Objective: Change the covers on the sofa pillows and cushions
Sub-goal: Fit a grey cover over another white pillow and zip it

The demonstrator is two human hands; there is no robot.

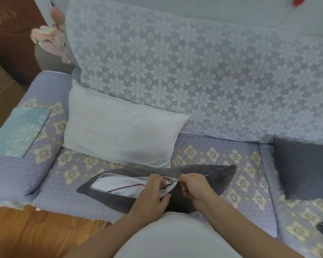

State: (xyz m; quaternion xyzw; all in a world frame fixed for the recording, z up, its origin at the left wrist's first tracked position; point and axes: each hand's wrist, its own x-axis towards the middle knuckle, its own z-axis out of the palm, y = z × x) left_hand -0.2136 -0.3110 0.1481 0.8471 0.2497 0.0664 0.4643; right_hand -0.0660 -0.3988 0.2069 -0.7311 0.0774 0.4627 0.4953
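Observation:
A dark grey pillow cover (209, 175) with a white pillow inside lies on the sofa seat in front of me. Its zip opening gapes on the left, showing the white inner pillow (119, 187). My left hand (151, 194) pinches the edge of the opening near the zip. My right hand (196, 189) grips the cover at the zip, right beside the left hand. A bare white pillow (119, 131) leans against the sofa back behind the grey one.
The sofa seat (213, 157) has a lilac quilted cover with cream flowers; the back carries a flowered lace throw (194, 71). A folded teal cloth (21, 131) lies on the left armrest. Another dark grey cushion (304, 170) sits at the right. Wooden floor (35, 233) is lower left.

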